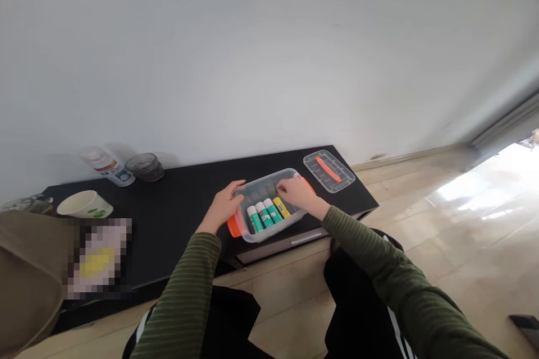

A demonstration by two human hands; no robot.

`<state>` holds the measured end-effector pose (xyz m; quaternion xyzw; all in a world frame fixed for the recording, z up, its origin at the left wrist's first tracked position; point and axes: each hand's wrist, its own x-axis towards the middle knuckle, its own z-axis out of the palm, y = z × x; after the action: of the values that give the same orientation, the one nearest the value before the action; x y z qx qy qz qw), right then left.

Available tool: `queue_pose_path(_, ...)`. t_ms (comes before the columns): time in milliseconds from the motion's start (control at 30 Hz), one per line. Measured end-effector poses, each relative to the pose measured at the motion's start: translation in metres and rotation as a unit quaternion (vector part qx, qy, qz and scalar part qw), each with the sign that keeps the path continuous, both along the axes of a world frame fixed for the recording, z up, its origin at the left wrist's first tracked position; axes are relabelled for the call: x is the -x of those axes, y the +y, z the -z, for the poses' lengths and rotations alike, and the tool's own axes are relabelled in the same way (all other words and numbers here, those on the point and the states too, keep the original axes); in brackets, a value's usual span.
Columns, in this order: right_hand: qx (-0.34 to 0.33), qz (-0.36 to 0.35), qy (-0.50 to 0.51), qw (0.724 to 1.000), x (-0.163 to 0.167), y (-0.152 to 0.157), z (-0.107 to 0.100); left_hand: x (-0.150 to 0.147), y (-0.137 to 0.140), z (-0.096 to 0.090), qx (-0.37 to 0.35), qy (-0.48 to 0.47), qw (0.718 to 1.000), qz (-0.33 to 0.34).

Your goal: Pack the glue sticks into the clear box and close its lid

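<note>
A clear plastic storage box (275,231) with orange end clips sits lidless on a black cabinet top. Inside it, three green tubes with white caps (264,216) lie side by side, and a yellow tube (282,208) lies to their right. At the box's left end, my left hand (222,206) grips the rim with thumb and fingers. My right hand (298,193) reaches over the right end, its fingers pinched together inside near the back wall. Whatever those fingers may hold is hidden. To the right lies the clear lid (311,169) with its orange handle.
Along the wall at left stand a spray can (114,171), a dark glass (145,168) and a white paper cup (84,205). A brown object (31,275) fills the lower left, beside a pixelated patch. The cabinet's drawer (309,236) faces my legs.
</note>
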<state>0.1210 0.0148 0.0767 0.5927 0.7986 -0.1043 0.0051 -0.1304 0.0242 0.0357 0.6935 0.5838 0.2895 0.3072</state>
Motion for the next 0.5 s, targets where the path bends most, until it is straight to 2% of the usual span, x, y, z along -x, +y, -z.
queue_pose_path(67, -0.13, 0.037, 0.105, 0.985, -0.027, -0.002, -0.002, -0.002, 0.001, -0.001, 0.003, 0.0, 0.999, -0.033)
queue_pose_path(100, -0.175, 0.065, 0.138, 0.973, -0.044, -0.002, 0.0, -0.003, 0.001, -0.002, 0.004, -0.002, 0.999, -0.047)
queue_pose_path(167, -0.2, 0.131, 0.149, 0.96, -0.08, 0.001, 0.009, -0.005, 0.002, -0.003, 0.008, -0.007, 0.998, -0.067)
queue_pose_path(233, -0.144, 0.181, 0.112, 0.966, -0.115, 0.006, 0.027, -0.006, 0.002, -0.003, 0.011, -0.01, 0.996, -0.082)
queue_pose_path(367, -0.013, 0.207, 0.013, 0.978, -0.162, 0.015, 0.066, -0.006, 0.003, -0.001, 0.021, -0.014, 0.994, -0.102)
queue_pose_path(500, 0.006, 0.204, -0.027, 0.979, -0.169, 0.013, 0.082, -0.003, 0.004, 0.005, 0.031, -0.01, 0.992, -0.121)
